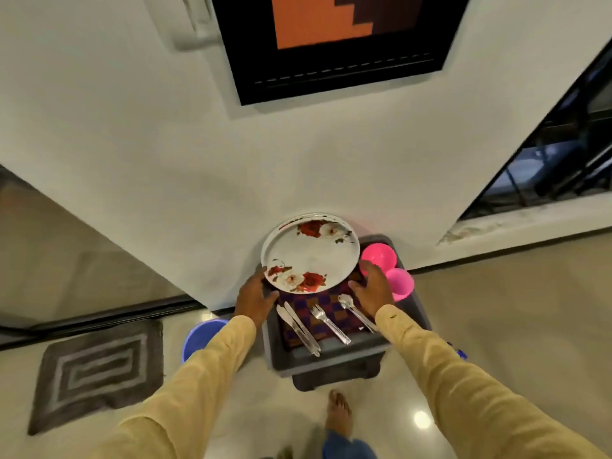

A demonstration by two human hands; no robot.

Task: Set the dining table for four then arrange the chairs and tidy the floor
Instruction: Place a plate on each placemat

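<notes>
A stack of white plates with red flowers [311,251] lies at the back of a low grey stool [331,356] covered by a checked cloth [326,309]. My left hand [255,293] grips the stack's lower left rim, with the fingers tucked under it. My right hand [372,289] is spread at the stack's lower right rim, between the plates and two pink bowls [389,270]. On the cloth in front of the plates lie two knives [298,327], a fork [329,323] and a spoon [356,311].
The stool stands against a white wall under a dark framed picture [334,44]. A blue bucket [200,337] sits on the floor left of it, and a grey mat [99,369] lies further left. My bare foot [337,412] is just in front of the stool.
</notes>
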